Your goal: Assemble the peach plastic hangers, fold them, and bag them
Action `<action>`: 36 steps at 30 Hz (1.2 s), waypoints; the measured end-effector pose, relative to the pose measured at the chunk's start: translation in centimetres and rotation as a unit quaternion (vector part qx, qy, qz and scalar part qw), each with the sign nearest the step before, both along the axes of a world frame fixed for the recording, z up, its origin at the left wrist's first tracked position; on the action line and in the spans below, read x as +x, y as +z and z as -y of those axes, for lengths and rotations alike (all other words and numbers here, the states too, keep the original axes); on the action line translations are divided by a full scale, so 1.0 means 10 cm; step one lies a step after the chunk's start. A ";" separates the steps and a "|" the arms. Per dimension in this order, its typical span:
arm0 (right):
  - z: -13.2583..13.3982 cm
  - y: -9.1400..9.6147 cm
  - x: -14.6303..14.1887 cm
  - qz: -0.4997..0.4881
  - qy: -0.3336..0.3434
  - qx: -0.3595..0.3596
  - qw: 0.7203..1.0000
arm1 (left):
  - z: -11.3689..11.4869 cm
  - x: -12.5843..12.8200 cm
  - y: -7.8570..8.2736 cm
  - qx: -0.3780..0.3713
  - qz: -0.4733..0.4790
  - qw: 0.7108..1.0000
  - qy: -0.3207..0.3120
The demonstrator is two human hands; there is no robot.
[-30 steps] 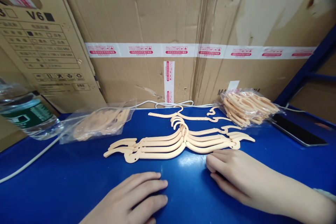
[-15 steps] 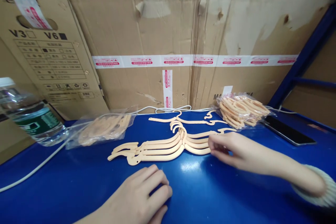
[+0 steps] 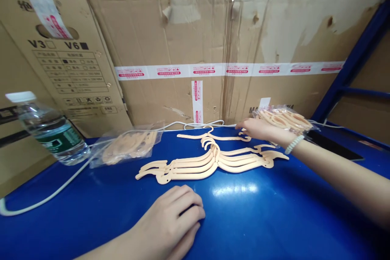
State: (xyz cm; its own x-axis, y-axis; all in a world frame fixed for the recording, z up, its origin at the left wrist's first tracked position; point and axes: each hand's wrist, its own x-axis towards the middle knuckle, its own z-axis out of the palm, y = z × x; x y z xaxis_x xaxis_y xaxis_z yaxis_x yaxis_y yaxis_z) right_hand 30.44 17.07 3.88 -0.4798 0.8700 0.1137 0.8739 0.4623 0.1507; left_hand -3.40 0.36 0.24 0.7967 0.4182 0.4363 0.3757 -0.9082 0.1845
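Observation:
My left hand point(image 3: 173, 219) rests on the blue tabletop with loosely bent fingers and nothing in it. Ahead of it lies an overlapping row of several beige plastic clothes hangers point(image 3: 193, 170), hooks pointing away from me. Another beige hanger point(image 3: 195, 135) lies behind that row. My right hand point(image 3: 256, 127), with a beaded band on its wrist, reaches to the back of the table. Its fingers stretch over a small loose hook piece, mostly hidden under them; a firm grip on it does not show. Just beyond that hand is a clear bag of beige hanger parts point(image 3: 284, 118).
A second clear bag of beige parts point(image 3: 131, 146) lies at left, beside a water bottle point(image 3: 57, 130). A white cable point(image 3: 45, 201) runs along the table. A dark phone point(image 3: 338, 146) lies at right, partly behind my forearm. Cardboard boxes point(image 3: 183, 32) stand at the back.
My right hand has moved from the right arms of the hanger row to the loose hook piece at the back. My left hand stays in place; the view has shifted slightly.

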 end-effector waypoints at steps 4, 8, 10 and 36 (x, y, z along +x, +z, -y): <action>-0.06 -0.06 -0.01 0.018 0.016 0.001 1.000 | 0.00 -0.01 0.00 0.005 0.001 1.000 -0.008; -0.02 -0.09 -0.03 0.036 0.042 0.021 0.998 | -0.01 -0.01 0.00 -0.003 0.001 1.000 -0.008; 0.00 -0.10 -0.02 0.040 0.057 0.035 0.997 | -0.01 -0.01 0.00 -0.003 0.004 1.000 -0.004; 1.53 -0.12 -1.11 -0.376 0.331 0.013 0.865 | -0.06 0.11 -0.04 -0.492 0.304 0.810 0.100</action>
State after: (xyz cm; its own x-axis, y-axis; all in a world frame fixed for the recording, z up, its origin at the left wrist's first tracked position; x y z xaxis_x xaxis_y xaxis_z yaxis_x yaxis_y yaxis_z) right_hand 19.30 1.76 2.72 -0.6545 0.4243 0.6257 0.2743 0.9045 -0.3265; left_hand -2.35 0.99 -0.16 0.4342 0.8952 0.1002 0.0655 -0.1423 0.9877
